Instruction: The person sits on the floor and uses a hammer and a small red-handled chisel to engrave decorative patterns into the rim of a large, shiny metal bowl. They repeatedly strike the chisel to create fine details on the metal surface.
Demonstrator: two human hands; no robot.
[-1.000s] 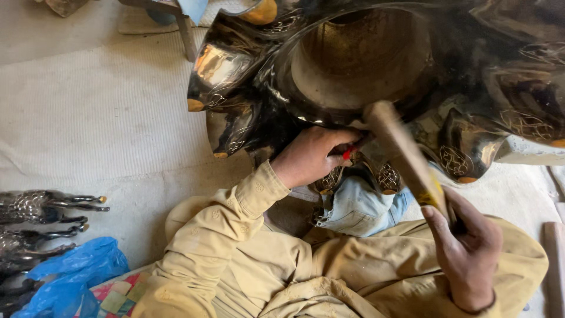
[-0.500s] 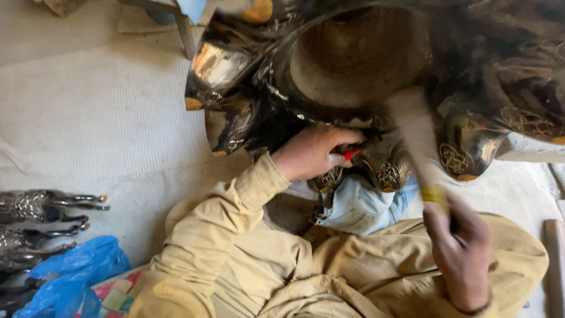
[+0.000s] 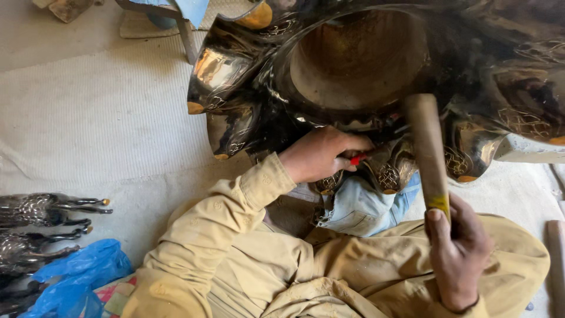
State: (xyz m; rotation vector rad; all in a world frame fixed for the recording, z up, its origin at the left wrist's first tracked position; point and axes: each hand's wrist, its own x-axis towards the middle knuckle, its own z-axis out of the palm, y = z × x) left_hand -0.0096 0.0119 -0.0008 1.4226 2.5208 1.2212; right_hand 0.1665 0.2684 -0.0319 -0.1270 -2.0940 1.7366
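Working on a big dark metal vessel with a scalloped, shiny rim that is filling most of the upper right of the frame, its round opening facing the camera and its lower edge sitting over the person's lap. The left hand is curling tight around a small tool with a red handle, pressing it against the engraved lower rim right at the middle of the frame. The right hand, lower right, is gripping a wooden mallet handle with a yellow band near the fist; the handle is pointing up toward the vessel, and its top end is sitting just in front of the rim, can't tell if it's actually touching. Both arms are wearing tan sleeves, and a bit of blue denim is showing under the vessel. Over at the lower left edge, some silvery metal animal figures are lying on the pale floor mat, with a blue plastic bag just below them. A stool leg is poking in at the top, left of the vessel.
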